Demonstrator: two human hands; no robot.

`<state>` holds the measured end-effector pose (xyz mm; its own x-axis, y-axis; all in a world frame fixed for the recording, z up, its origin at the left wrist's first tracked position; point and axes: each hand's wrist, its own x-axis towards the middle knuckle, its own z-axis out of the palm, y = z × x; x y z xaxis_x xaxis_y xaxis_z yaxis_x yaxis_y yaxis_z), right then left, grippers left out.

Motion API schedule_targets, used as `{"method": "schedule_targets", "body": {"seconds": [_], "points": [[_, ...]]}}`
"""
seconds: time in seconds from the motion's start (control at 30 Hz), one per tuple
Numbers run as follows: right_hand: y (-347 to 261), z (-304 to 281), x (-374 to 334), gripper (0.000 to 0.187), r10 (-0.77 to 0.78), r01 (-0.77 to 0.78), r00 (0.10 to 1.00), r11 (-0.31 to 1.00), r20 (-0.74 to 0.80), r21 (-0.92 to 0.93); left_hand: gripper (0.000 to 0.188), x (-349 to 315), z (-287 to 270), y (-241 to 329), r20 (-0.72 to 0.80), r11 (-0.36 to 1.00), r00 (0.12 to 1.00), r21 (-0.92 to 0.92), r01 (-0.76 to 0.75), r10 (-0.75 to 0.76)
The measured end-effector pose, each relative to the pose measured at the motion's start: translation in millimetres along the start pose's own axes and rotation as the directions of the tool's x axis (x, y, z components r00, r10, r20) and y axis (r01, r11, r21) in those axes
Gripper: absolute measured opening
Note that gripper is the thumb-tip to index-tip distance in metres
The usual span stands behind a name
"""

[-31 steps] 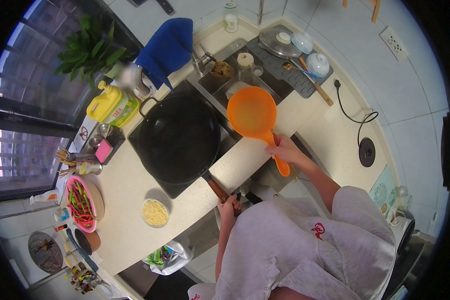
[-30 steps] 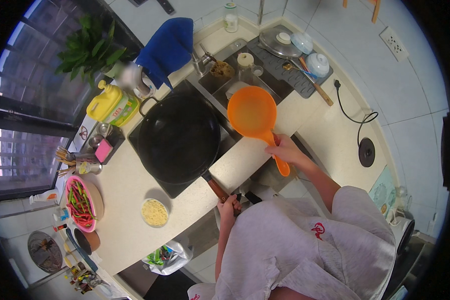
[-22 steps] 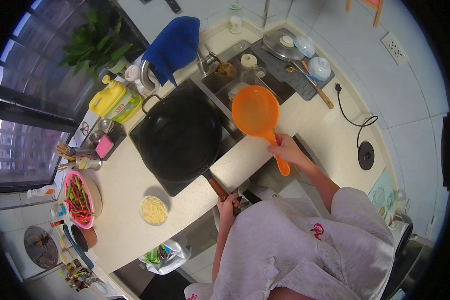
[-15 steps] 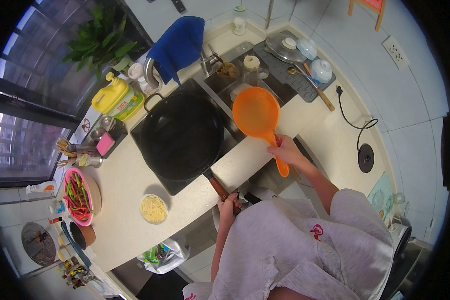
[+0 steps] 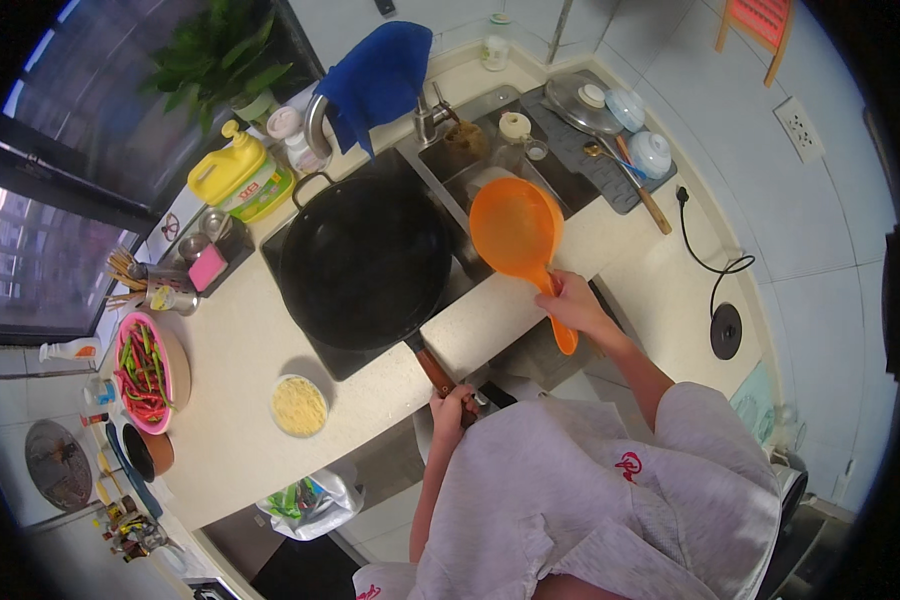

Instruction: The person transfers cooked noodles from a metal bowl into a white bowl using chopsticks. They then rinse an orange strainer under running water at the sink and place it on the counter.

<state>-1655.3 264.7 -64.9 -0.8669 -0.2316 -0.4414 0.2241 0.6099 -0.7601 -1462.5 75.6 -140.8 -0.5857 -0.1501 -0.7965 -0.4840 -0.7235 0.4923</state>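
Observation:
A large black wok (image 5: 365,265) rests over one side of the dark double sink, its wooden handle pointing toward me. Around that handle my left hand (image 5: 453,408) is closed. My right hand (image 5: 570,300) grips an orange water ladle (image 5: 515,228) by its handle. The ladle hangs just right of the wok, over the edge of the sink (image 5: 580,165). Whether water lies in the ladle I cannot tell for sure. On the counter left of the wok handle stands a bowl of shredded yellow food (image 5: 299,405), touched by neither hand.
A pink-rimmed basin of red and green chillies (image 5: 145,370) stands at the left. Behind the wok are a yellow jug (image 5: 240,175) and a blue cloth (image 5: 378,80) over the faucet. A grey mat (image 5: 610,180) holds a lid and bowls. Below the counter hangs a bag (image 5: 315,505).
The view has shifted slightly, moving the counter things a little in the picture. Both hands keep their grips, and the ladle stays beside the wok.

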Motion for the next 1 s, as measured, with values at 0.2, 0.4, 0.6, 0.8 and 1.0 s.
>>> {"method": "schedule_targets", "body": {"seconds": [0.2,0.4,0.6,0.8,1.0], "points": [[-9,1,-3,0.028,-0.014,0.014,1.0,0.998,0.007,-0.06,0.02,2,-3,-3,0.003,0.998,1.0,-0.057,-0.009,0.009],[3,4,0,0.027,-0.025,0.025,1.0,0.995,0.009,-0.095,0.022,-2,-1,0,0.013,0.998,1.0,-0.056,0.001,0.0],[8,5,1,0.026,-0.059,0.059,0.998,0.995,0.013,-0.075,0.021,-1,-4,-4,0.028,0.997,0.998,-0.056,-0.049,0.051],[5,4,4,0.024,-0.103,0.098,0.994,0.984,-0.027,-0.146,0.017,2,-6,-7,0.045,0.996,0.998,-0.072,-0.045,0.048],[-7,0,1,0.024,-0.139,0.131,0.989,0.978,-0.041,-0.162,0.018,2,-7,-7,0.052,0.995,0.996,-0.079,-0.065,0.07]]}}
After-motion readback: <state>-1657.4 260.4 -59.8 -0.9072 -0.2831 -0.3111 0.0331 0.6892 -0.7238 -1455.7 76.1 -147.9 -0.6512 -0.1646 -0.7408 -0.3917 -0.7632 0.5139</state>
